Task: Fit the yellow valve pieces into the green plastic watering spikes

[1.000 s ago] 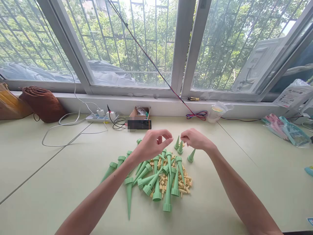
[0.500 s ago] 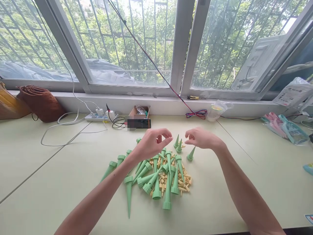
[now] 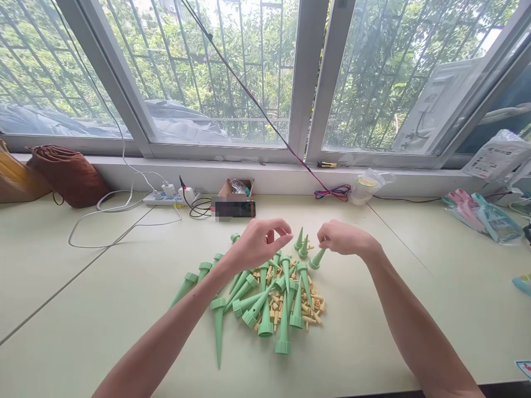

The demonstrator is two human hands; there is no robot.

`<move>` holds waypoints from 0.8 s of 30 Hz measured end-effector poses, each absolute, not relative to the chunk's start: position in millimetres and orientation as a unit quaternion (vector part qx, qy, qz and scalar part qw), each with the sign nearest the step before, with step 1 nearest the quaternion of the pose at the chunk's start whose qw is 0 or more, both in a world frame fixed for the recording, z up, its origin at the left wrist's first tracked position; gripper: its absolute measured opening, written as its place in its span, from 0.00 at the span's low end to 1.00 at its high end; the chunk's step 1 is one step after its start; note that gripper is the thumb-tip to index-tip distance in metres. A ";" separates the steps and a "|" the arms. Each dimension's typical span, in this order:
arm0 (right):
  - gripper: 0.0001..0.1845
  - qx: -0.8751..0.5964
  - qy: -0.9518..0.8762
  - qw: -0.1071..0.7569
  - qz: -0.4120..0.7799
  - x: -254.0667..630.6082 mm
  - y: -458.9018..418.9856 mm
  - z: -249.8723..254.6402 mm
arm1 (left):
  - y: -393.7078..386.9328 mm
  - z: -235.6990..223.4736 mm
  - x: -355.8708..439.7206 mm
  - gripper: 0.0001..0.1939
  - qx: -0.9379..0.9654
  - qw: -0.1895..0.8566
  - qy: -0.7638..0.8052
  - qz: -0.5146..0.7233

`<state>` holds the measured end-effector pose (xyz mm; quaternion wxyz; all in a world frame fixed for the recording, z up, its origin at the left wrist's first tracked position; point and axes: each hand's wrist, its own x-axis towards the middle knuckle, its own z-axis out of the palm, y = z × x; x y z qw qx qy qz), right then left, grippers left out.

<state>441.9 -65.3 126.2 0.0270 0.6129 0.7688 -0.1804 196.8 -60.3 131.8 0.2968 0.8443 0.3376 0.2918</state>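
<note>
Green plastic spike [image 3: 316,261]: it leans with its pointed end up at the fingertips of the right grip [image 3: 347,237], its ribbed cap lower and to the left of that grip. The right grip is pinched closed on the point; whether the cap touches the tabletop [image 3: 352,342] cannot be told. Just left of the right grip, between it and the left grip [image 3: 258,243], two more green spikes stand upright on their caps, close together, with a few yellowish pieces beside them. The left grip is curled, thumb and forefinger a little apart, with nothing visible between them. Below the left grip, toward the person, lies a loose heap of green spikes [image 3: 282,326] over small yellowish plastic nozzles [image 3: 309,318]. Beyond the left grip are an open cardboard box [image 3: 226,190] and a power strip [image 3: 160,200]; beyond the right grip, a tied cable bundle [image 3: 335,192] and a clear plastic cup [image 3: 364,192].
</note>
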 end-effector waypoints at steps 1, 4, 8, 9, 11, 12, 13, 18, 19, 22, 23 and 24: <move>0.15 0.591 0.787 -0.001 -0.177 440.9 -68.4 129.9 | -60.0 131.2 196.7 0.11 0.845 0.298 0.337 0.289; 0.15 0.500 0.840 -0.109 -0.181 434.3 -79.3 142.1 | -60.0 130.2 197.2 0.12 0.849 0.302 0.334 0.275; 0.11 0.432 0.847 -0.240 -0.194 422.5 -89.8 152.0 | -61.8 132.4 198.3 0.16 0.855 0.315 0.331 0.247; 0.10 0.424 0.844 -0.261 -0.197 420.3 -91.1 152.8 | -62.4 133.3 198.5 0.17 0.855 0.321 0.329 0.243; 0.10 0.417 0.836 -0.292 -0.204 417.4 -92.3 153.1 | -63.6 135.0 198.6 0.18 0.852 0.338 0.322 0.238; 0.10 0.417 0.832 -0.303 -0.206 416.3 -92.6 152.9 | -64.1 135.7 198.6 0.19 0.850 0.349 0.318 0.235; 0.10 0.418 0.827 -0.313 -0.209 415.4 -92.7 152.5 | -64.5 136.1 198.4 0.19 0.847 0.363 0.312 0.231; 0.10 0.425 0.805 -0.354 -0.215 409.2 -92.9 149.5 | -64.9 136.4 198.1 0.16 0.839 0.410 0.281 0.222; 0.10 0.425 0.801 -0.362 -0.216 407.8 -92.8 149.0 | -64.7 136.4 198.1 0.15 0.837 0.416 0.279 0.221; 0.08 0.419 0.789 -0.387 -0.229 405.2 -91.5 148.1 | -63.6 136.3 197.6 0.15 0.832 0.421 0.285 0.224; 0.08 0.419 0.784 -0.393 -0.235 405.2 -90.7 147.8 | -63.1 136.4 197.1 0.15 0.831 0.416 0.290 0.227; 0.09 0.421 0.780 -0.396 -0.240 405.7 -89.8 147.4 | -62.5 136.5 196.4 0.15 0.831 0.410 0.296 0.232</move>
